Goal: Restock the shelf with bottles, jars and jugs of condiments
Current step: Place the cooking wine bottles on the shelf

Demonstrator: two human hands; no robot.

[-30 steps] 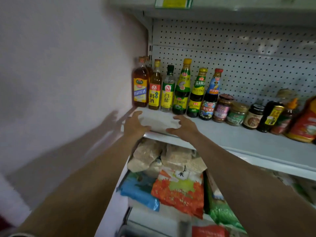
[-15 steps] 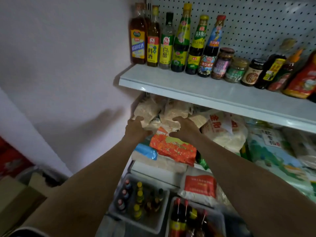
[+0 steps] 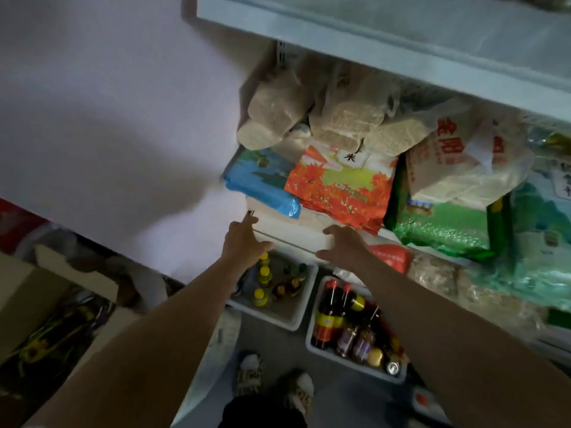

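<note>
Reaching both arms down | my left hand point(image 3: 244, 242) fingers spread, empty | my right hand point(image 3: 343, 245) fingers loose, empty | bottles point(image 3: 332, 316) in two white floor bins point(image 3: 289, 321) under the rice shelf point(image 3: 296, 234)

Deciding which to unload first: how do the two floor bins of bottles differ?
The left bin holds small bottles, several with yellow caps, with bare floor showing inside; the right bin looks packed fuller. The right bin holds taller dark bottles with red caps and yellow labels, plus small jars; the left bin shows none that tall. The left hand hovers over the left bin; the right hand hovers just beyond the right bin. Both are pale rectangular tubs on the floor.
</note>
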